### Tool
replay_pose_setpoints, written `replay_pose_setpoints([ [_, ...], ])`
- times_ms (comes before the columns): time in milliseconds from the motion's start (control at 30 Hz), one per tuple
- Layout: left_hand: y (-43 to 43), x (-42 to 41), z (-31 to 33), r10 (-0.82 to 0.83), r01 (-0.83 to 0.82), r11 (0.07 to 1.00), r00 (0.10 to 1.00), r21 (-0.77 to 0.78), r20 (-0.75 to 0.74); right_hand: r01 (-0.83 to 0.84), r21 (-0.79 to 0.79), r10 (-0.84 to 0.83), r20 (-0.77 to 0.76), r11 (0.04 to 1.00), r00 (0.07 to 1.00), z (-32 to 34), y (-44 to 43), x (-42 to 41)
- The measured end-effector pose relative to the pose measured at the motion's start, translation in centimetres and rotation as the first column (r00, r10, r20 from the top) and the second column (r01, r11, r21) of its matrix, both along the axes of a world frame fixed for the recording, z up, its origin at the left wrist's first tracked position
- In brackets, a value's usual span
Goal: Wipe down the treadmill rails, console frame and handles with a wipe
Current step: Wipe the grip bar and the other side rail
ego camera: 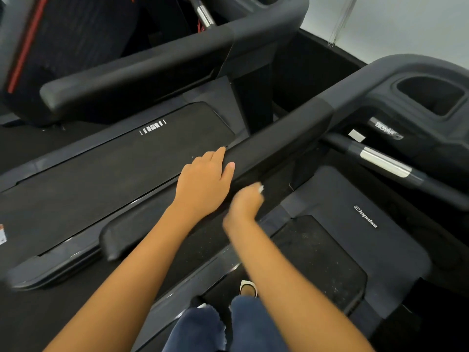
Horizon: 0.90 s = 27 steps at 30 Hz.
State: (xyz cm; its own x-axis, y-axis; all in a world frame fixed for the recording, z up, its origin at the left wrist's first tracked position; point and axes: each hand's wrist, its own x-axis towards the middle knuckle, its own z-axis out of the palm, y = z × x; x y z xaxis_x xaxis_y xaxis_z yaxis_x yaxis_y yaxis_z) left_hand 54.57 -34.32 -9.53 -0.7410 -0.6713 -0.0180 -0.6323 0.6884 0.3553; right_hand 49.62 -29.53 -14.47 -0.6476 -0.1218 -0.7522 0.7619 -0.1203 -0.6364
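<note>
Treadmill handrail [269, 148]: long padded bar, matte black, foam-like sleeve with a rounded blunt end, running diagonally from the lower left up to the grey console frame [396, 72] at upper right. Sleeve gives way to smooth moulded grey plastic near the console.

Left hand [204, 184]: laid palm-down over the handrail, fingers curled over its far side and the thumb lying along the near side; a loose wrap, nothing pinched.

Right hand [245, 201]: just beside the left, on the near side of the handrail, blurred. Fingers bunched into a closed fist; a small scrap of white, the wipe [261, 189], shows at the fingertips, pinched against the rail's side.

Running belt [317, 260]: black, finely textured, speckled with pale dust, rounded corners, below the handrail on the right.

Motor cover [355, 204]: smooth dark grey plastic with white "impulse" lettering.

Cup holder [431, 95]: deep rounded-rectangle recess in the console frame.

Pulse grip [383, 161]: slim black tube with a shiny metal band, under the console.

Neighbouring treadmill [114, 158]: same black belt and padded rail, left of the hands.

Jeans [203, 329]: dark blue denim, frayed hems. Shoe [248, 288]: pale toe, on the belt.
</note>
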Motion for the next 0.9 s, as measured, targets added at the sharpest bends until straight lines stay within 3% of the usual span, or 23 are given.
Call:
replay_pose_setpoints([
  [133, -0.3, 3.1, 0.9, 0.022, -0.020, 0.997, 1.000, 0.072, -0.017, 0.056, 0.110, -0.033, -0.200, 0.992, 0.979, 0.5, 0.0, -4.7],
  [233, -0.4, 5.9, 1.0, 0.093, -0.093, 0.993, 0.996, 0.073, 0.001, 0.033, 0.256, 0.058, -0.341, 0.966, 0.938, -0.8, -0.4, 2.0],
  [333, -0.4, 7.9, 0.9, 0.122, -0.122, 0.990, 0.992, 0.066, 0.002, -0.137, 0.184, 0.206, -0.444, 0.973, 0.872, -0.5, 0.6, 12.5],
  [400, -0.5, 9.1, 0.8, 0.125, -0.125, 0.990, 0.992, 0.061, 0.002, -0.208, 0.109, 0.235, -0.470, 0.972, 0.851, 0.0, 1.3, 15.0],
  [567, -1.1, 13.4, 0.4, 0.200, -0.200, 0.979, 0.979, 0.024, 0.028, 0.050, 0.212, 0.059, -0.478, 0.976, 0.877, 1.4, -0.8, 2.3],
  [667, -1.0, 14.9, -0.1, 0.240, -0.242, 0.967, 0.970, 0.086, 0.028, -0.098, 0.264, 0.240, -0.585, 0.960, 0.775, 1.0, -0.3, 0.1],
  [767, -0.9, 15.2, -0.6, 0.242, -0.240, 0.966, 0.970, 0.094, -0.014, -0.221, 0.102, 0.223, -0.741, 0.970, 0.634, 0.0, 0.8, 9.3],
  [867, -1.1, 15.2, -0.8, 0.244, -0.240, 0.965, 0.970, 0.109, -0.019, -0.266, 0.216, 0.313, -0.856, 0.940, 0.412, -1.6, 2.0, 18.5],
  [900, -1.1, 15.3, -0.9, 0.243, -0.240, 0.964, 0.970, 0.112, -0.022, -0.285, 0.194, 0.306, -0.848, 0.939, 0.432, -1.7, 2.0, 18.5],
])
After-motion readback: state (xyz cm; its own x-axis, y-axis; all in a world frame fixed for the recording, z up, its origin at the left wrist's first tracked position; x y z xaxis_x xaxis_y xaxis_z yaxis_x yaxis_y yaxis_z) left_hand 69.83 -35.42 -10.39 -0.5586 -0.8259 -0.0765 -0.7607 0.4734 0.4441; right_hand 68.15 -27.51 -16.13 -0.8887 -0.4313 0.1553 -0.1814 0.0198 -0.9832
